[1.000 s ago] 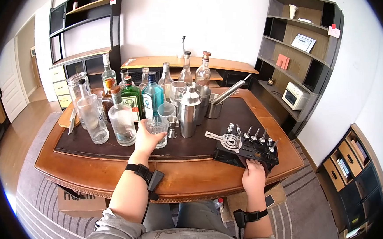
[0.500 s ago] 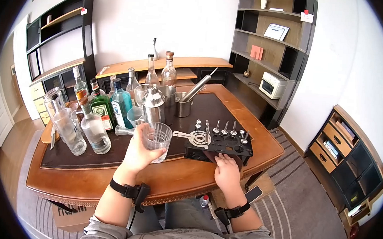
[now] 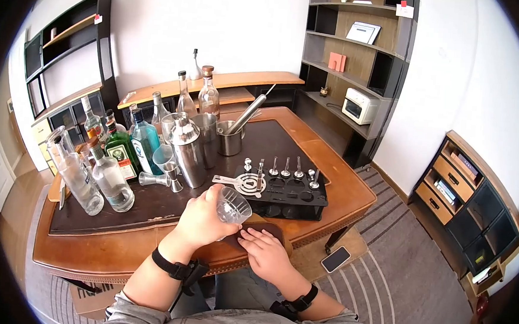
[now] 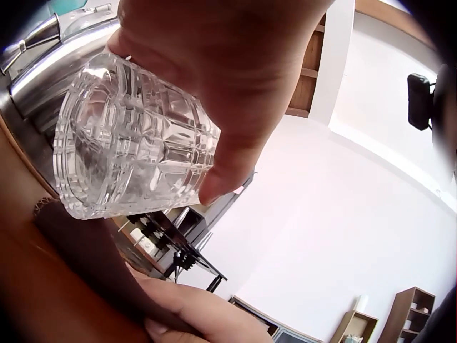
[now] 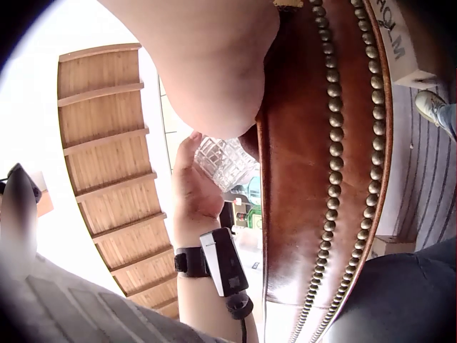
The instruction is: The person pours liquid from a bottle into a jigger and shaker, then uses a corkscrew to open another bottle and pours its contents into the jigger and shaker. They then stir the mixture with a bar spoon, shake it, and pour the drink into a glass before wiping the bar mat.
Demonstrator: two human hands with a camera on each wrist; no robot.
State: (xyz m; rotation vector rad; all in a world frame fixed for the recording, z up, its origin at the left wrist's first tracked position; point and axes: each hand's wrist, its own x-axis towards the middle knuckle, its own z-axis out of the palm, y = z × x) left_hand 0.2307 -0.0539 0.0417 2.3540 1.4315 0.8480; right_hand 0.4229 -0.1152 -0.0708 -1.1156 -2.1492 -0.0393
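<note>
My left hand [image 3: 204, 218] grips a clear cut-glass tumbler [image 3: 235, 207], fingers and thumb round its side. The glass is tilted, close over a dark brown leather mat [image 4: 96, 264] by the table's front edge. My right hand [image 3: 268, 257] pinches that mat, fingers lying along its top; the thumb is hidden in the head view, and its tip shows at the mat's edge in the left wrist view. Just beyond the hands stands a black bar-tool rack [image 3: 295, 207], with a strainer [image 3: 246, 185] on top. Left of the glass are a steel shaker [image 3: 188, 155] and an upright jigger [image 3: 174, 177].
Several bottles crowd the table's left side, among them a green bottle [image 3: 120, 153] and a blue bottle [image 3: 146, 146]. A second jigger [image 3: 153, 180] lies on its side. Behind the shaker stands a steel cup [image 3: 231, 143] holding tools. A phone [image 3: 336, 259] lies below the table's right edge.
My left hand has lifted the tumbler from among the barware and brought it to the front edge. My right hand has drawn the mat away from the rack toward me.
</note>
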